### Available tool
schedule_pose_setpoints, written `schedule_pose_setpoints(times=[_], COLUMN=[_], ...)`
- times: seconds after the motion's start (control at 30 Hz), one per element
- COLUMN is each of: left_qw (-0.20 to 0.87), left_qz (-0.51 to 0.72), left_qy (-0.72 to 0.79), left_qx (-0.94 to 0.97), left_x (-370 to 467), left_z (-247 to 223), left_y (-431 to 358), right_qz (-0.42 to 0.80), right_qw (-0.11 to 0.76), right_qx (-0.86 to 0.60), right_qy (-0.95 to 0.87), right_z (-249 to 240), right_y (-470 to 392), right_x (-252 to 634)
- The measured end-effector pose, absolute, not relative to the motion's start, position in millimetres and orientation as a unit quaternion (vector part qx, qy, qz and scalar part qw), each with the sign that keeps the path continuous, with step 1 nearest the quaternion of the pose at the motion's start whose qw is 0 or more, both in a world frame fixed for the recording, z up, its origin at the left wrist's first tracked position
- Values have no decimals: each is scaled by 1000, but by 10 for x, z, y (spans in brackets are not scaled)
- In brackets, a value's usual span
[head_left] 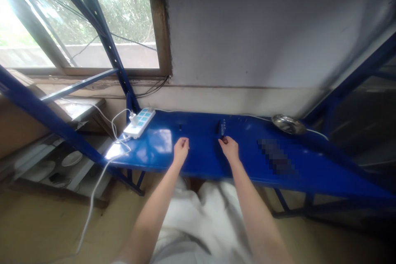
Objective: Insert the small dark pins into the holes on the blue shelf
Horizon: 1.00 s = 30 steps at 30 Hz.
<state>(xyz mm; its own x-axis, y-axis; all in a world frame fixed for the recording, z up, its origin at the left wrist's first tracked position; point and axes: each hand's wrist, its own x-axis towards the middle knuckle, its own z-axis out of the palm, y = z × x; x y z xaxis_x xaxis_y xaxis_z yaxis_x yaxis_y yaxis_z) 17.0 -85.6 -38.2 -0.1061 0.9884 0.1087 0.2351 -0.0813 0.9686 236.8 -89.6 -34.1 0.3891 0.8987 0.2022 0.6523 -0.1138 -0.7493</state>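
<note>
Left hand point(182, 148): above table point(198, 154), thumb and fingertips drawn together; can't tell if anything's between them.
Right hand point(229, 147): pinching a dark piece point(225, 140) between thumb and fingers.
Dark piece: at right fingertips, near side of the studded block; too small to identify.
Studded block point(220, 127): dark, row of clear bits along its right side, just beyond right hand; can't tell if joined to the dark piece.
Black bit point(180, 127): on table, beyond left hand.
Power strip point(140, 123): table's left end, plug in.
Metal dish point(287, 124): far edge, right.
</note>
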Motion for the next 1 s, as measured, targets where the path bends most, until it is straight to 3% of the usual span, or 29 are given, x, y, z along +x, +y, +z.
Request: schedule_pose_setpoints(times=[1.0], left_qw=[385], left_qz=[497], left_qy=[537], left_qx=[563], left_x=[156], left_z=[-430], left_y=[-868], right_qz=[142], right_qw=[250], right_qx=[-776], right_qy=[-561], right_z=[-286], right_y=[-608], right_x=[2441])
